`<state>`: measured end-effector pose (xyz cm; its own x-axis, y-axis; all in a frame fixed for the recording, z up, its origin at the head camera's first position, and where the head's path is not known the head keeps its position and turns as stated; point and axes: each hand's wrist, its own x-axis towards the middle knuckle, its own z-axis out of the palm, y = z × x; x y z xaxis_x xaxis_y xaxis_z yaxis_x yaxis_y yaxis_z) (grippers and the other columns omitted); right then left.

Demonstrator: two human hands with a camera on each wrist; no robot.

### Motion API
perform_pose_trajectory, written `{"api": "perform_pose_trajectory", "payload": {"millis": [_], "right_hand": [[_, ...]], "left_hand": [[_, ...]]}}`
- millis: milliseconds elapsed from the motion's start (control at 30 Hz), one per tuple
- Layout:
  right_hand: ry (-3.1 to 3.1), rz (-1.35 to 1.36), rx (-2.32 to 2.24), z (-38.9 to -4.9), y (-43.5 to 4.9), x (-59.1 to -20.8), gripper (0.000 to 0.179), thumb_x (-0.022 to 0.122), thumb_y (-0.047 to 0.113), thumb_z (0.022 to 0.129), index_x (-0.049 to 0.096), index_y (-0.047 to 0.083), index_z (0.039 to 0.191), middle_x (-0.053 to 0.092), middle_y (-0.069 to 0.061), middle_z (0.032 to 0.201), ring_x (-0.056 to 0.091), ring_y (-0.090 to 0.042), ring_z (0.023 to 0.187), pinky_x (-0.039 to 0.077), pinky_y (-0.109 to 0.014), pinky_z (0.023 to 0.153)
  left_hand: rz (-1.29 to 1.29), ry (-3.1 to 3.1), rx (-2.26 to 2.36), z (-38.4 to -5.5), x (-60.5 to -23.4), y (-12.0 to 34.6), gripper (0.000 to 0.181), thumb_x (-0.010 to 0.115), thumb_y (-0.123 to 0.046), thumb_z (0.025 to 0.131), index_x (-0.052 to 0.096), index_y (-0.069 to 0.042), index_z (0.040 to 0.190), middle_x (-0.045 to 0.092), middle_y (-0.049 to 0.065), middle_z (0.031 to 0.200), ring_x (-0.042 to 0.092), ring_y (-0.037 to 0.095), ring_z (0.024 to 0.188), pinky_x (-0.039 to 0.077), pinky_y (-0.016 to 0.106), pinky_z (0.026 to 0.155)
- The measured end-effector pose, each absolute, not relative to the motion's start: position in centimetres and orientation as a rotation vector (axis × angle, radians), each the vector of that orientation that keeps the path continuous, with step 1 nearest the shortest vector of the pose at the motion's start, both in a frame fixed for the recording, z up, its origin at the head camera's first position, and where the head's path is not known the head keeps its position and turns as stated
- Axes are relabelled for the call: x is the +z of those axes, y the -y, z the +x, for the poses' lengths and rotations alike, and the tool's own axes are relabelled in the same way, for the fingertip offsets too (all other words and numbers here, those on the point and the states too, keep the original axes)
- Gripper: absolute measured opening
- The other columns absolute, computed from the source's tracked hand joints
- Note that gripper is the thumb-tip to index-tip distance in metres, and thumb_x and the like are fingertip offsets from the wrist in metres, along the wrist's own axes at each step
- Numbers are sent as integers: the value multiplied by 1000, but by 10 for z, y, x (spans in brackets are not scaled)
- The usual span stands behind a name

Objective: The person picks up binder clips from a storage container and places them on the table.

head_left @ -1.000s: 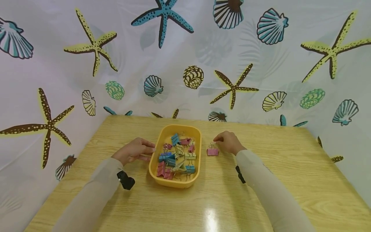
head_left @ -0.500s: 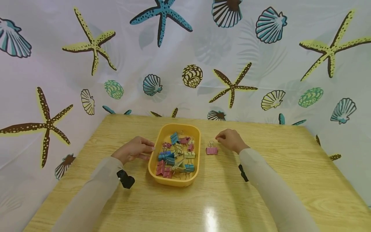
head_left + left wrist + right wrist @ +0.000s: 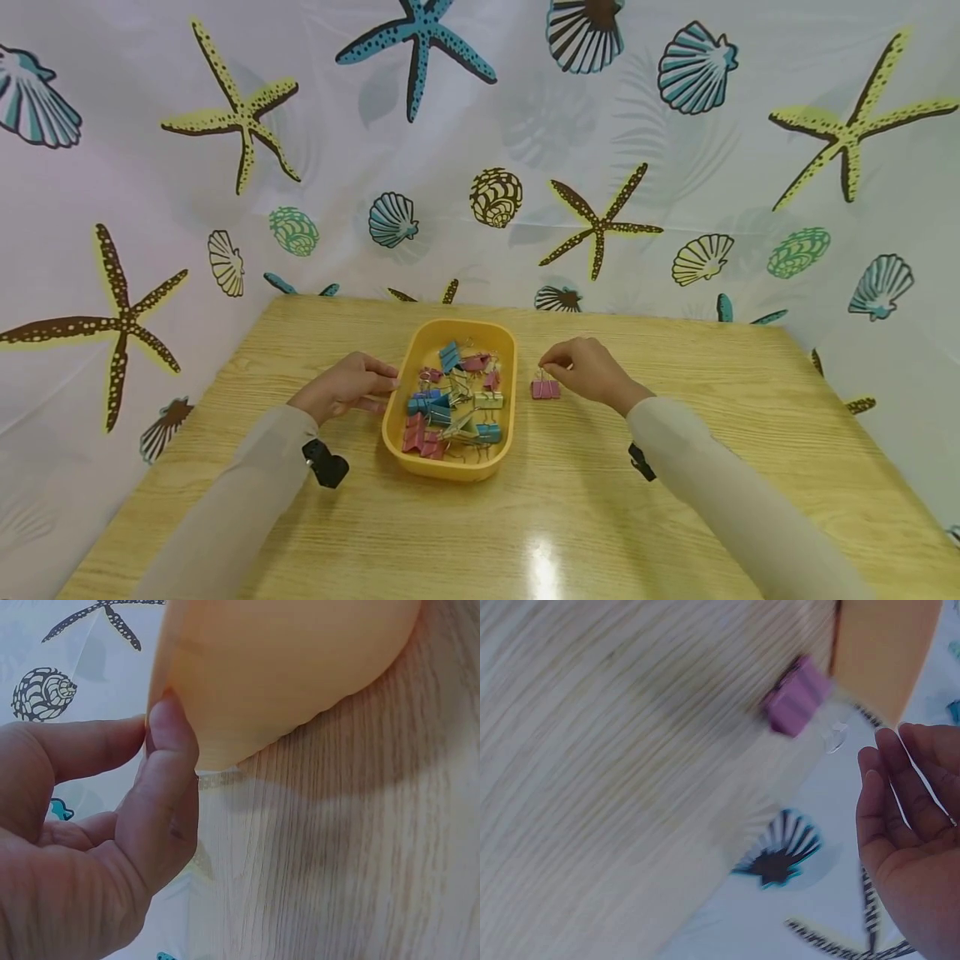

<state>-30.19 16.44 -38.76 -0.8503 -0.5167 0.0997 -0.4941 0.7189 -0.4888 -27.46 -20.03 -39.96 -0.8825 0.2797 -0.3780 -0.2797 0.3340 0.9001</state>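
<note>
A yellow plastic tray point(image 3: 448, 472) holds pink, blue and pale yellow binder clips point(image 3: 487, 401). My left hand point(image 3: 347, 388) grips its left rim; in the left wrist view the thumb and a finger meet at the edge, against the outer wall point(image 3: 270, 667). To the right of the tray a single pink binder clip point(image 3: 545, 390) sits on the table with its wire handles upward. My right hand point(image 3: 591, 369) is just beyond it, fingertips at the handles in the head view. In the right wrist view its fingers point(image 3: 900, 772) are fairly straight, apart from the pink clip point(image 3: 799, 697).
The wooden table point(image 3: 420, 542) extends around the tray. Behind it and at both sides hangs a white cloth point(image 3: 465, 267) printed with starfish and shells. Black wrist straps point(image 3: 326, 464) are on both sleeves.
My right hand moved back from the clip's handles, then returned left to them. The pink clip has hardly moved. The left hand stays at the tray's rim.
</note>
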Motion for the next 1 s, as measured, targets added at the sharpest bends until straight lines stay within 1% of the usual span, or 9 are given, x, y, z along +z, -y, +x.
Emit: {"api": "perform_pose_trajectory", "payload": {"millis": [100,167,300,433,600,700,767,867,1000], "right_hand": [[-2815,-981,-803,-289,-148,-376,17,62,13,94,73,5,105,72,-4,94,64,-14,78,55,-30,69],[-2782,-1089,-760,-281,-136,-367,16,64,13,93,73,8,104,72,-3,96,65,-14,80,55,-30,71],[-2698,-1286,-532,-271,-109,-359,21,68,17,90,72,9,109,70,-4,106,66,-19,94,54,-36,84],[-2619,-1323,-259,-266,-85,-360,35,73,25,87,68,9,118,67,-3,117,61,-22,109,49,-39,96],[-2588,-1254,30,-259,-65,-367,55,75,40,83,62,13,129,62,-3,125,55,-24,117,45,-39,101],[-2597,-1220,178,-257,-58,-371,66,75,49,79,58,15,133,61,-4,126,54,-26,116,45,-39,101],[-2604,-1200,247,-257,-55,-374,70,76,51,77,57,16,135,62,-4,125,55,-26,114,46,-39,100],[-2615,-1194,327,-259,-51,-380,70,77,53,75,58,17,132,63,-2,120,57,-23,108,48,-37,97],[-2630,-1205,407,-258,-45,-381,63,78,49,76,60,17,127,65,-1,115,59,-21,103,49,-37,96]], "left_hand": [[-25,-2134,1577,-273,-400,200,43,51,-5,99,41,14,136,48,28,131,60,30,108,58,35,79],[-39,-2140,1573,-272,-400,200,43,51,-5,99,41,13,136,48,28,131,60,29,108,58,35,79],[-58,-2152,1573,-271,-401,200,44,52,-6,98,42,13,136,49,28,131,63,27,105,57,36,80],[-68,-2154,1582,-272,-402,200,43,53,-7,98,43,12,135,51,27,128,63,26,103,57,36,81],[-61,-2144,1582,-272,-404,201,44,53,-7,98,42,12,136,51,27,130,63,28,105,57,36,80],[-59,-2140,1583,-272,-405,202,44,53,-8,98,42,11,137,50,27,131,63,27,106,57,35,80],[-56,-2138,1584,-272,-406,202,44,53,-8,99,42,11,137,50,27,131,62,27,107,57,35,81],[-54,-2131,1589,-273,-408,203,44,53,-9,99,42,11,137,49,26,132,61,27,109,57,35,81],[-63,-2123,1591,-275,-408,203,44,53,-9,99,43,10,136,49,26,132,59,28,111,57,35,81]]}}
